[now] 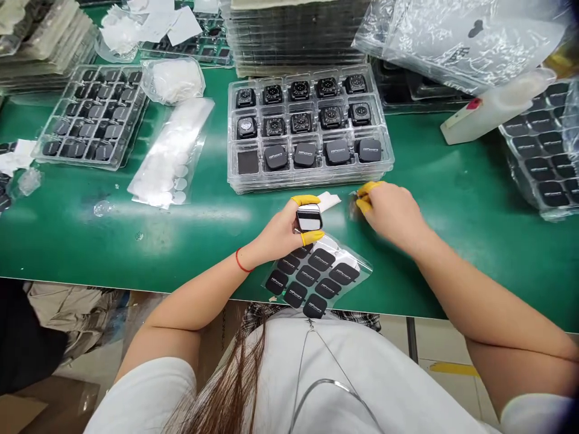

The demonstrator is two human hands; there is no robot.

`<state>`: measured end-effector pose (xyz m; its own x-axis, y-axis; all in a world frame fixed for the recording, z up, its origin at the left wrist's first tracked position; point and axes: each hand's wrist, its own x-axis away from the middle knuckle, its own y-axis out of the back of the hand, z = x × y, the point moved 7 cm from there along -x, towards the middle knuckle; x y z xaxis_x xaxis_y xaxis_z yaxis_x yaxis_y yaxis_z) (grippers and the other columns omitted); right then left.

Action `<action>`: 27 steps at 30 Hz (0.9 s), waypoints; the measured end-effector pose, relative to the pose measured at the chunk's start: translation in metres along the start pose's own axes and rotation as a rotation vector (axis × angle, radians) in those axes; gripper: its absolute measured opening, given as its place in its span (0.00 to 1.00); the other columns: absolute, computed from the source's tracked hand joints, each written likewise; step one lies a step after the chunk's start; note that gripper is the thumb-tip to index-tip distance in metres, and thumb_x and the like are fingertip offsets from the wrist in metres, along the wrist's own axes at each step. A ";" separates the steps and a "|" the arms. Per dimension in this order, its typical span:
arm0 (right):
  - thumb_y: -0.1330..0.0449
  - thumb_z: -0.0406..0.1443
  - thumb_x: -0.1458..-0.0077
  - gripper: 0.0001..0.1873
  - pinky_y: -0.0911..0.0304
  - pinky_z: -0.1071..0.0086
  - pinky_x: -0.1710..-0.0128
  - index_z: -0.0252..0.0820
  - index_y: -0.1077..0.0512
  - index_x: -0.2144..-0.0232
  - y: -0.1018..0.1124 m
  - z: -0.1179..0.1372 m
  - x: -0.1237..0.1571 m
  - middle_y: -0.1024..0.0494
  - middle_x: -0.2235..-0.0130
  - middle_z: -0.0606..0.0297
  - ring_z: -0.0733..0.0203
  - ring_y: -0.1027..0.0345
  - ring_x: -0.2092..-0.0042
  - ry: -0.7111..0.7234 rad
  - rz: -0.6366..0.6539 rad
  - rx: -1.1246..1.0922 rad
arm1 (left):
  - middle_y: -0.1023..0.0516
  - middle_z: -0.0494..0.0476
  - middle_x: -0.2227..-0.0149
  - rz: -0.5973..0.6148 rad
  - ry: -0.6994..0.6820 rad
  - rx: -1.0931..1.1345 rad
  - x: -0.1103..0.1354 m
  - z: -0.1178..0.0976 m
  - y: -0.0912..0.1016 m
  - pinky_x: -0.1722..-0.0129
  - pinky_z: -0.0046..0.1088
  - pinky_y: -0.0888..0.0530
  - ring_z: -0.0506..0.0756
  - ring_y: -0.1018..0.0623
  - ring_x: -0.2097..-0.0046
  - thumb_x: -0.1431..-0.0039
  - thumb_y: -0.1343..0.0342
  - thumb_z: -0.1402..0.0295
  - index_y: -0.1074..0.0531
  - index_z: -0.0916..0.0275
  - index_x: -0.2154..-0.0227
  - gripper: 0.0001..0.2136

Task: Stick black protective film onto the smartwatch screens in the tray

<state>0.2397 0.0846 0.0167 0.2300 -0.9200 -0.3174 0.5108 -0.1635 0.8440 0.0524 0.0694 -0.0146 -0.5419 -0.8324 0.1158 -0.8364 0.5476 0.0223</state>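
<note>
My left hand (pixel 289 226), with yellow finger cots on thumb and forefinger, grips a smartwatch case (pixel 310 218) by its edges, its glossy screen facing up. Just below lies a sheet of black stickers (pixel 307 275) printed with white lettering, overhanging the table's near edge. To the right, my right hand (pixel 389 211) is pinched low over the table, also in yellow finger cots. A small, blurred, see-through piece shows at its fingertips; I cannot make out what it is. Some white paper (pixel 329 201) lies between the hands.
Ahead stands a stack of transparent trays (pixel 312 178) holding watch cases, some with black stickers showing; its front-left pocket holds none. Left are a bag of round white stickers (pixel 174 150) and another filled tray (pixel 85 117). A white plastic bottle (pixel 497 108) lies right, near more trays (pixel 543 157).
</note>
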 end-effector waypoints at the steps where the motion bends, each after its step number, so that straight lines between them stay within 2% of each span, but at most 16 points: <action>1: 0.42 0.35 0.40 0.07 0.43 0.58 0.69 0.44 0.28 0.71 -0.005 -0.003 0.000 0.29 0.72 0.55 0.53 0.38 0.68 0.001 -0.006 0.049 | 0.29 0.55 0.56 0.003 -0.003 0.002 0.000 -0.001 0.000 0.63 0.29 0.25 0.51 0.26 0.63 0.47 0.35 0.64 0.38 0.55 0.48 0.25; 3: 0.42 0.35 0.42 0.05 0.42 0.56 0.66 0.42 0.26 0.65 -0.020 0.003 -0.004 0.26 0.65 0.51 0.48 0.36 0.62 0.047 0.022 0.064 | 0.30 0.55 0.55 -0.012 -0.029 0.012 0.000 -0.005 0.001 0.63 0.28 0.25 0.51 0.26 0.62 0.48 0.35 0.67 0.39 0.55 0.50 0.25; 5: 0.41 0.35 0.44 0.07 0.42 0.57 0.64 0.41 0.26 0.62 -0.038 0.017 -0.011 0.25 0.60 0.52 0.47 0.36 0.59 0.111 0.136 0.058 | 0.30 0.55 0.55 -0.028 -0.035 0.023 0.000 -0.006 0.002 0.63 0.27 0.24 0.50 0.26 0.62 0.49 0.35 0.68 0.39 0.56 0.50 0.25; 7: 0.42 0.34 0.44 0.06 0.42 0.59 0.66 0.41 0.25 0.65 -0.045 0.027 -0.017 0.25 0.63 0.55 0.50 0.35 0.61 0.093 0.235 0.001 | 0.28 0.54 0.57 -0.035 -0.002 0.024 0.000 -0.003 0.002 0.64 0.26 0.24 0.50 0.25 0.63 0.49 0.34 0.67 0.38 0.56 0.50 0.25; 8: 0.42 0.34 0.44 0.05 0.42 0.60 0.67 0.42 0.26 0.67 -0.042 0.030 -0.020 0.25 0.66 0.57 0.51 0.35 0.63 0.055 0.237 -0.053 | 0.27 0.54 0.58 -0.040 0.019 0.020 0.000 -0.002 0.003 0.64 0.26 0.23 0.50 0.24 0.63 0.49 0.34 0.67 0.38 0.57 0.49 0.25; 10: 0.42 0.36 0.41 0.06 0.42 0.61 0.66 0.45 0.25 0.69 -0.027 0.041 -0.021 0.26 0.69 0.60 0.54 0.36 0.66 0.047 0.177 -0.176 | 0.26 0.54 0.58 -0.057 0.026 -0.008 0.000 -0.001 0.005 0.64 0.26 0.23 0.49 0.24 0.65 0.49 0.34 0.67 0.37 0.57 0.49 0.25; 13: 0.42 0.41 0.37 0.10 0.42 0.59 0.62 0.49 0.22 0.68 -0.009 0.072 -0.010 0.24 0.66 0.62 0.55 0.35 0.63 0.293 0.108 -0.257 | 0.24 0.53 0.57 -0.044 -0.045 -0.142 0.001 -0.006 0.005 0.63 0.26 0.24 0.50 0.24 0.64 0.50 0.34 0.69 0.34 0.58 0.49 0.25; 15: 0.44 0.41 0.35 0.12 0.43 0.58 0.62 0.49 0.21 0.66 -0.005 0.084 -0.003 0.23 0.65 0.61 0.54 0.36 0.62 0.370 0.046 -0.209 | 0.23 0.53 0.59 -0.017 -0.050 -0.175 0.001 -0.007 0.003 0.65 0.26 0.25 0.50 0.24 0.64 0.50 0.35 0.68 0.33 0.58 0.49 0.24; 18: 0.44 0.38 0.35 0.10 0.44 0.59 0.64 0.48 0.22 0.63 -0.006 0.086 0.002 0.23 0.67 0.61 0.56 0.35 0.64 0.360 -0.078 -0.154 | 0.23 0.54 0.58 -0.005 -0.042 -0.106 0.002 -0.009 0.001 0.65 0.27 0.25 0.51 0.23 0.63 0.49 0.35 0.65 0.33 0.58 0.49 0.24; 21: 0.45 0.37 0.35 0.10 0.45 0.62 0.66 0.48 0.23 0.64 -0.008 0.087 0.003 0.24 0.69 0.64 0.58 0.35 0.66 0.449 -0.154 -0.140 | 0.22 0.53 0.58 0.020 -0.064 -0.145 0.003 -0.011 -0.003 0.64 0.27 0.25 0.51 0.23 0.62 0.52 0.33 0.66 0.32 0.58 0.50 0.25; 22: 0.44 0.37 0.35 0.09 0.44 0.62 0.66 0.47 0.24 0.64 -0.007 0.083 0.000 0.24 0.70 0.65 0.58 0.35 0.67 0.435 -0.172 -0.129 | 0.22 0.52 0.61 0.029 -0.043 -0.136 0.003 -0.009 -0.004 0.65 0.26 0.25 0.51 0.23 0.64 0.53 0.32 0.66 0.32 0.58 0.51 0.25; 24: 0.43 0.39 0.36 0.08 0.42 0.61 0.65 0.45 0.24 0.64 -0.003 0.066 -0.008 0.24 0.69 0.64 0.56 0.34 0.66 0.301 -0.182 -0.143 | 0.23 0.50 0.64 0.000 0.010 -0.060 0.002 -0.006 -0.003 0.68 0.25 0.25 0.49 0.23 0.67 0.53 0.32 0.64 0.33 0.59 0.50 0.26; 27: 0.41 0.42 0.37 0.11 0.35 0.56 0.56 0.45 0.26 0.55 0.007 0.038 -0.014 0.22 0.60 0.61 0.52 0.30 0.57 0.076 -0.089 -0.288 | 0.23 0.53 0.59 -0.136 -0.046 0.031 0.001 -0.010 0.010 0.63 0.26 0.22 0.50 0.20 0.63 0.52 0.31 0.62 0.34 0.58 0.49 0.28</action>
<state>0.2084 0.0823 0.0439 0.2295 -0.8755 -0.4252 0.7428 -0.1248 0.6578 0.0443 0.0750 -0.0046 -0.4258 -0.9022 0.0681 -0.9042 0.4271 0.0041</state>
